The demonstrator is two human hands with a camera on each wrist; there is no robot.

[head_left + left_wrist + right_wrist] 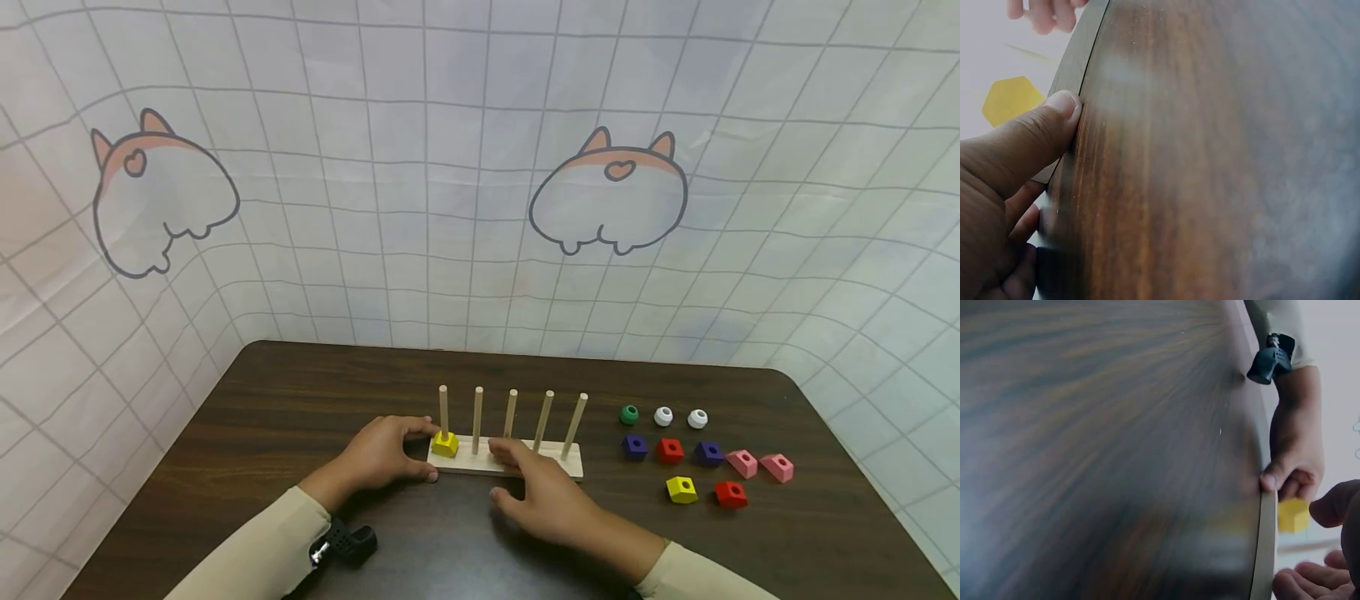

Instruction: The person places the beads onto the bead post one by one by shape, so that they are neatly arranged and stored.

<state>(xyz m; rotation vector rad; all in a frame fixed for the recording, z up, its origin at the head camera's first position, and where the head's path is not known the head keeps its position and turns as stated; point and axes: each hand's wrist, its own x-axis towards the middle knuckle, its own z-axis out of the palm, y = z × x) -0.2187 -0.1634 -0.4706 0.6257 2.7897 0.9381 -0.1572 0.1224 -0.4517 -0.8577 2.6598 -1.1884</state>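
Note:
A pale wooden peg board (pixel 472 468) with several upright pegs lies on the table. One yellow block (pixel 445 445) sits at the base of its leftmost peg. My left hand (pixel 386 452) grips the board's left end; the left wrist view shows the thumb (pixel 1054 119) against its front edge and the other fingers curled at the end. Over the board's middle, my right hand (pixel 551 496) has its fingers loosely extended and holds nothing. It partly covers the front of the board, and whether its fingertips touch the wood is hard to tell.
Right of the board lie a green bead (pixel 628 414), two white beads (pixel 663 417), two purple blocks (pixel 635 447), two red blocks (pixel 670 452), two pink blocks (pixel 742 463) and another yellow block (pixel 682 490). A grid-patterned curtain (pixel 465 167) stands behind the dark table (pixel 300 392).

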